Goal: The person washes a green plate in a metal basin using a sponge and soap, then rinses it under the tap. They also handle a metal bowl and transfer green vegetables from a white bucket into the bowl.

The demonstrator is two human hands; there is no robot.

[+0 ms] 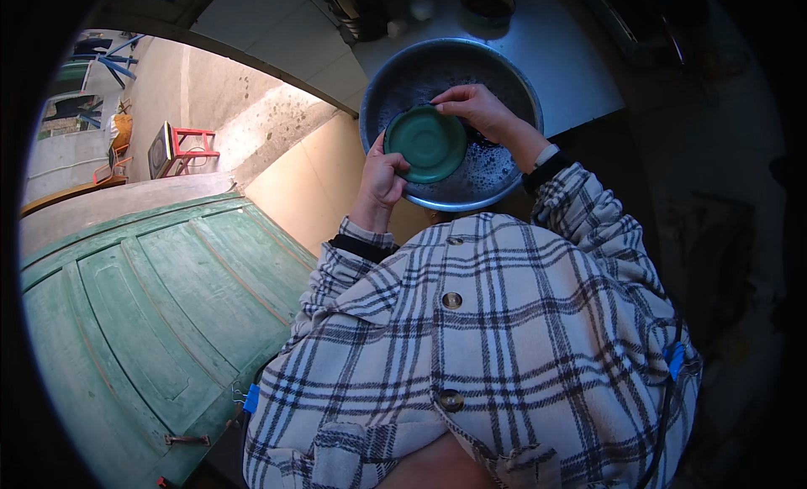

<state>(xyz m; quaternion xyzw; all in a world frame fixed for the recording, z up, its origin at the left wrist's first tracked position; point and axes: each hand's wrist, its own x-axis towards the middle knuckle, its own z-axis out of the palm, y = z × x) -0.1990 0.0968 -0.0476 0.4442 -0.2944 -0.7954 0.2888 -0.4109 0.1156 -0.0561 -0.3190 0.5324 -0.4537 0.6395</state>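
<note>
A round green lid or shallow dish [426,145] is held over a metal basin [380,89]. My left hand [382,177] grips its lower left edge, the thumb lying on the upper face. At the upper rim, the fingers of my right hand [474,109] pinch the edge. Sudsy water [498,167] with white bubbles shows in the basin around the green piece. Something dark lies in the water under my right wrist, too hidden to name.
The basin stands on a pale countertop [570,86]. Behind it sit a round container [487,7] and a dark rack or holder [356,13]. To the left are a green wooden door [164,312] and, beyond it, a red stool [192,150].
</note>
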